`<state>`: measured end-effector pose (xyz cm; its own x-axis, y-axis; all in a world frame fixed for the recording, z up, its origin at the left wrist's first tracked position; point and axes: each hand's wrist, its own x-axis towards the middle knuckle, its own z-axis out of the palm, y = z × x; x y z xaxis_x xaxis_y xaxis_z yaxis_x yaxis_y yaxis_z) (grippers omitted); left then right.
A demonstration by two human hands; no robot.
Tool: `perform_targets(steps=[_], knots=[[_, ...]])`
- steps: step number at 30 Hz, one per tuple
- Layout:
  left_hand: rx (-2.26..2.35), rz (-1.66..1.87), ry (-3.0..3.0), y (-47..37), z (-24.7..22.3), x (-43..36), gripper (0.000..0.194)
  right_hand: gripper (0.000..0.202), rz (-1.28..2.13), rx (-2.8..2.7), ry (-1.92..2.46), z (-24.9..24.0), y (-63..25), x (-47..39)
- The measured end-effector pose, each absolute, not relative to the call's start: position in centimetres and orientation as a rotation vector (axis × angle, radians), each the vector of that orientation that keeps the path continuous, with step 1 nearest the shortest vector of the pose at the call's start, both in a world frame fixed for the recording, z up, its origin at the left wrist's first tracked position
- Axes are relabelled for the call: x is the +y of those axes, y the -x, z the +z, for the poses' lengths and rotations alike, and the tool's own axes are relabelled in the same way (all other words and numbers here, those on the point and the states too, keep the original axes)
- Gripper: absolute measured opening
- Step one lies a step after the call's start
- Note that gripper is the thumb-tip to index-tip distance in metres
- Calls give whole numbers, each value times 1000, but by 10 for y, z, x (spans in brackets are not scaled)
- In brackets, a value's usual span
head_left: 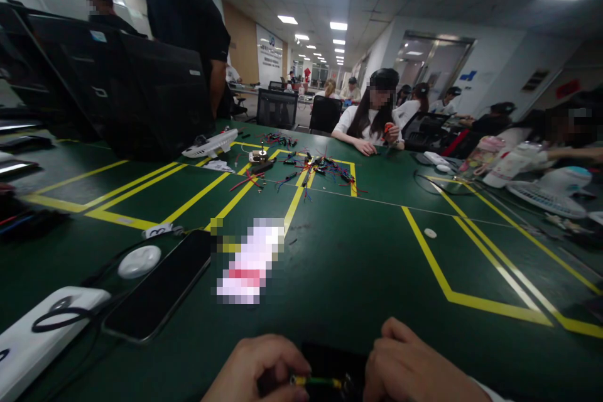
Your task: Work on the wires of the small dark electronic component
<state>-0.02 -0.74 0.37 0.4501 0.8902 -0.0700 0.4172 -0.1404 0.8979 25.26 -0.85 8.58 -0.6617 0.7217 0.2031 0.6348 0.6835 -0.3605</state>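
Your left hand [257, 367] pinches the small green-and-yellow part [316, 382] at six o'clock on the green table [358, 264]; your right hand [414, 367] curls closed against the part's other end and the black piece [330, 361]. Keep both grips low and steady.

Both hands cut off by near edge: left hand [257, 369], right hand [414, 370]. Green-yellow part [315, 382] between them mostly hidden by fingers; type unclear. Blurred patch [249, 260] on green table [358, 264]. Far wire pile [306, 169] too small to sort.
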Motion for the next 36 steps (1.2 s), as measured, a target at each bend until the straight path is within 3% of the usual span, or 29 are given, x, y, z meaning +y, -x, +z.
perform_targets(steps=[4,20,31,36], knots=[[1001,634,-1747,1,2,-5,3,34,302,-2586,1066,89,-247,-3],[951,667,-1799,1,2,-3,4,30,343,-2635,1000,79,-249,6],[975,685,-1778,0,0,-4,4,19,565,-2798,974,59,-264,0],[990,659,-1782,0,1,-5,3,15,483,-2854,865,59,-266,10]])
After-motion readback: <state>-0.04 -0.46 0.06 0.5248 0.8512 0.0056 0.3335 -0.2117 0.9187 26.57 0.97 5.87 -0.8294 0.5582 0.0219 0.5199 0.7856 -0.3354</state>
